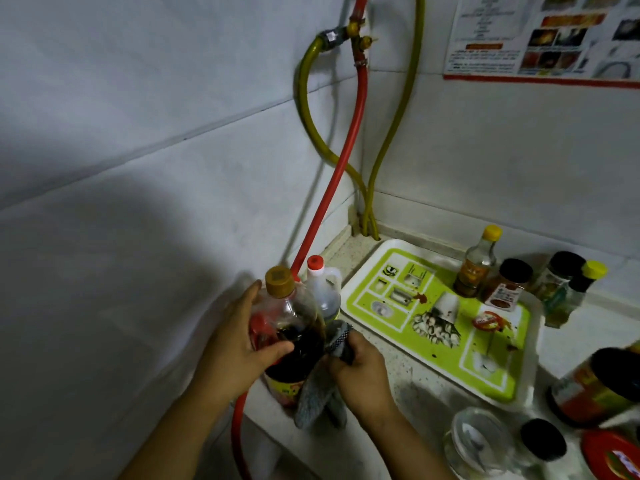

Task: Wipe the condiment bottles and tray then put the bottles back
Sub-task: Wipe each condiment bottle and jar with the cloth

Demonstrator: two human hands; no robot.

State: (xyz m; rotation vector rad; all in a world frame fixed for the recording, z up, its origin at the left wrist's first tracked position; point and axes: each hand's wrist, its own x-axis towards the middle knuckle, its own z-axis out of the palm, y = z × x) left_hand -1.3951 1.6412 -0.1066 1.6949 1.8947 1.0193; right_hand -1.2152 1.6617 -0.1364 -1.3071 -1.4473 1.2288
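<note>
My left hand [239, 348] grips a large soy sauce bottle [294, 341] with a brown cap and dark liquid, standing at the counter's left edge. My right hand [360, 368] holds a grey cloth [320, 393] bunched against the bottle's right side. Behind it stands a clear bottle with a red cap [323, 289]. The green and white tray [381, 271] lies to the right, stained with dark spots. On its far edge stand a yellow-capped bottle [476, 265] and a black-lidded spice jar [507, 289].
More jars [568, 282] stand beyond the tray by the wall. At the lower right are a large dark-lidded jar [599, 386], a glass jar [478, 441], a small black lid [542, 439] and a red lid [613, 455]. Red [332, 192] and yellow hoses [391, 133] run down the tiled corner.
</note>
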